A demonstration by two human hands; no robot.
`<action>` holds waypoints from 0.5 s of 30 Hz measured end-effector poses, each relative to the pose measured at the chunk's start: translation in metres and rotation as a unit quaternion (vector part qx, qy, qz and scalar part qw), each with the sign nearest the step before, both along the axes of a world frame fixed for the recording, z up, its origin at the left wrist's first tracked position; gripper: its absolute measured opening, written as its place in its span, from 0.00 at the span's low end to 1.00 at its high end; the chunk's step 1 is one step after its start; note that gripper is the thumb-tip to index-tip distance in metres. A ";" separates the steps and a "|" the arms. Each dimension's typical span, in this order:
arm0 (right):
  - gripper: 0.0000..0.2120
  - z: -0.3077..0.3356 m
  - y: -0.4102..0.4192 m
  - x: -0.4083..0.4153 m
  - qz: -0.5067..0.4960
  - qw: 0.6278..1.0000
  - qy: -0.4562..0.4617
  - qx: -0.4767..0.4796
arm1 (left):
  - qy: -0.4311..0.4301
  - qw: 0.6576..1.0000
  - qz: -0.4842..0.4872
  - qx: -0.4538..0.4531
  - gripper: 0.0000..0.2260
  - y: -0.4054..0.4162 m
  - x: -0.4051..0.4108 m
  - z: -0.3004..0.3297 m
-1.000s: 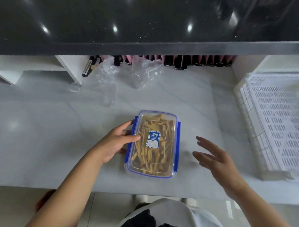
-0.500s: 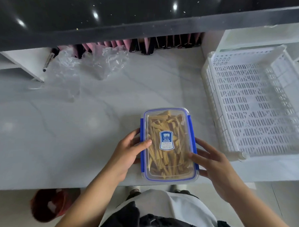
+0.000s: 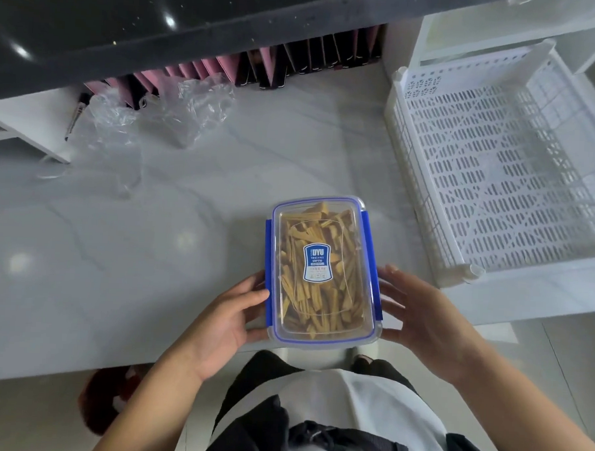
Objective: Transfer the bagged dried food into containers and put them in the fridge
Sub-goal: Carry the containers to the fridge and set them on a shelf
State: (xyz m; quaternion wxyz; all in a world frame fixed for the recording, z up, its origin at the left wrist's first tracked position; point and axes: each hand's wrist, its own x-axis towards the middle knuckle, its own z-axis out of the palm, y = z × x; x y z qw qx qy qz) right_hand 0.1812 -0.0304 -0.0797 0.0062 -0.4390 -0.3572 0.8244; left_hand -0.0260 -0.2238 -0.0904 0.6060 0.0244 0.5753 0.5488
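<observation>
A clear rectangular container (image 3: 323, 270) with blue clasps down both long sides sits low in the middle of the frame, its near end reaching past the front edge of the pale marble counter (image 3: 117, 251). The lid is on, and a blue-and-white label lies at its centre. Through the lid, yellowish dried strips (image 3: 315, 304) fill the container nearly to the top, lying mostly lengthwise.

The left hand (image 3: 227, 319) grips the container's left side near the lower corner, thumb curled onto the lid rim beside the blue clasp, the other fingers tucked against the wall below. The right hand (image 3: 425, 319) lies along the right side, fingers straight and slightly spread; the fingertips reach the right clasp, but whether the palm presses the wall cannot be told.

To the right of the frame stands a white perforated basket (image 3: 496, 159) with slotted floor and walls, nothing visible inside it. In the upper left, a crumpled clear plastic bag (image 3: 178, 114) lies on the counter, looking flat and emptied. Just left of it a dark pen (image 3: 76, 113) rests on a white shelf (image 3: 31, 121). Behind the bag, a row of pink and black folders (image 3: 262, 67) stands under a glossy black ledge (image 3: 162, 21) across the top.
</observation>
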 end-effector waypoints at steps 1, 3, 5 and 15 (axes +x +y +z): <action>0.19 -0.001 -0.002 0.002 -0.008 1.000 -0.003 -0.011 | -0.003 1.000 -0.009 0.004 0.20 -0.002 -0.001 0.000; 0.21 -0.001 -0.008 0.006 -0.021 0.999 -0.006 -0.025 | -0.016 1.000 -0.022 0.014 0.18 -0.006 -0.004 -0.002; 0.23 0.001 -0.017 0.009 -0.042 0.999 -0.010 -0.032 | -0.029 0.999 -0.034 0.017 0.18 -0.010 -0.009 -0.003; 0.26 0.017 -0.124 0.012 -0.230 0.971 -0.057 -0.015 | -0.087 0.977 -0.188 0.041 0.29 -0.032 -0.056 0.001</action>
